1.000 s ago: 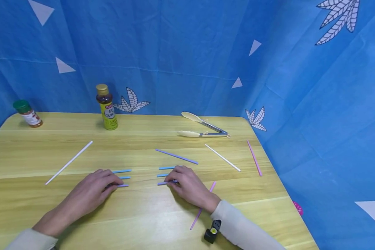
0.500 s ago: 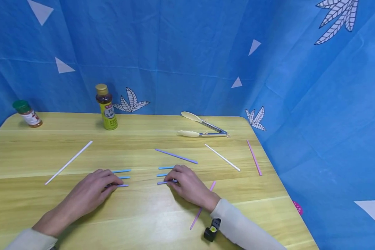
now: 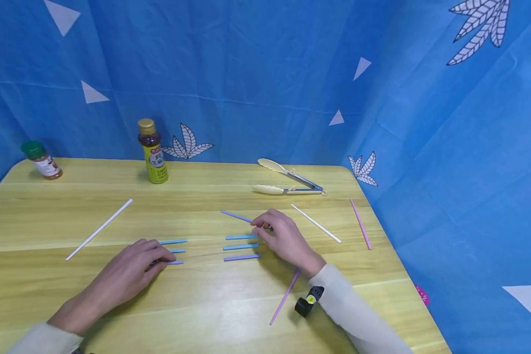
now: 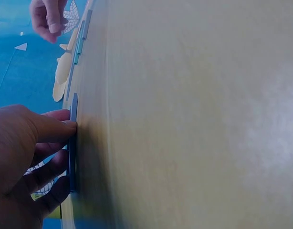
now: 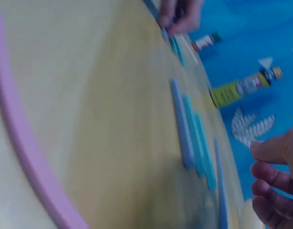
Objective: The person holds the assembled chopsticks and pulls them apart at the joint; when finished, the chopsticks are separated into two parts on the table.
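Observation:
My left hand (image 3: 137, 265) pinches a short purple straw (image 3: 175, 262) lying on the table; in the left wrist view thumb and fingers are on this straw (image 4: 73, 167). Two short blue straws (image 3: 173, 242) lie just beyond it, partly under the hand. My right hand (image 3: 280, 236), fingers loosely bent, overlaps a long purple straw (image 3: 234, 215) in the head view. The right wrist view shows its fingers (image 5: 270, 151) raised with nothing between them. Left of that hand, a short purple straw (image 3: 242, 257) and two short blue straws (image 3: 240, 247) lie in a row.
White straws lie at left (image 3: 99, 229) and right (image 3: 315, 223). One pink straw (image 3: 360, 223) is near the right edge, another (image 3: 285, 297) below my right forearm. Tongs (image 3: 305, 186), an oil bottle (image 3: 155, 157) and a green-capped jar (image 3: 44, 162) stand or lie at the back.
My right hand has let go of the short purple straw and moved up and right to the long purple straw. The left hand has stayed in place.

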Tool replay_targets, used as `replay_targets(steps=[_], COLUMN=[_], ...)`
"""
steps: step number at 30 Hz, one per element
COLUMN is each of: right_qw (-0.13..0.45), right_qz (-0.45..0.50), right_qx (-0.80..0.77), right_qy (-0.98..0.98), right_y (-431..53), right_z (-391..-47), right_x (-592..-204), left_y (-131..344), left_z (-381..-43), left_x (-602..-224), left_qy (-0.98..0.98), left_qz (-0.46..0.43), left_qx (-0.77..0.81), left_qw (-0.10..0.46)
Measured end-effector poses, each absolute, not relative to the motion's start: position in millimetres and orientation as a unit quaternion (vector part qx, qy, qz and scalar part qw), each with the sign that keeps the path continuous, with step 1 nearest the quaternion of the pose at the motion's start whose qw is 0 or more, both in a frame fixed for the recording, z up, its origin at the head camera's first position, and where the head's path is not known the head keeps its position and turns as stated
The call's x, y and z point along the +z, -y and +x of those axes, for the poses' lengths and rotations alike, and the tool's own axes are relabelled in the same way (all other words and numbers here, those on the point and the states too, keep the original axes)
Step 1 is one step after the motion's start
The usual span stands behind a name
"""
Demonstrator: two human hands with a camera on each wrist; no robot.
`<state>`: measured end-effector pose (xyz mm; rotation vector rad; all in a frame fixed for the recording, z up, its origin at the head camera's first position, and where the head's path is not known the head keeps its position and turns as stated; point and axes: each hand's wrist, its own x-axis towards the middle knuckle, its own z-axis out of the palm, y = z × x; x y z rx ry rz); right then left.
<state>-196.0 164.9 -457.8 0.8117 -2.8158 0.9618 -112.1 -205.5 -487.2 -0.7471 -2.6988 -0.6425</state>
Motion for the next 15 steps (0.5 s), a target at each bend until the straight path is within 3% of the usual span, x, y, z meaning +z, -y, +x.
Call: replay_targets(steps=[15], right_qw=[-0.018], right_qz=[0.209], right_qx=[0.273], right_qy=[0.939], right_y=[-186], right_z=[-226], right_x=[-477], left_y=[204], left_z=[-112], left_x=[-487], left_qy=[0.931], left_qz=[-0.256], left_qx=[-0.221], left_qw=[0.134])
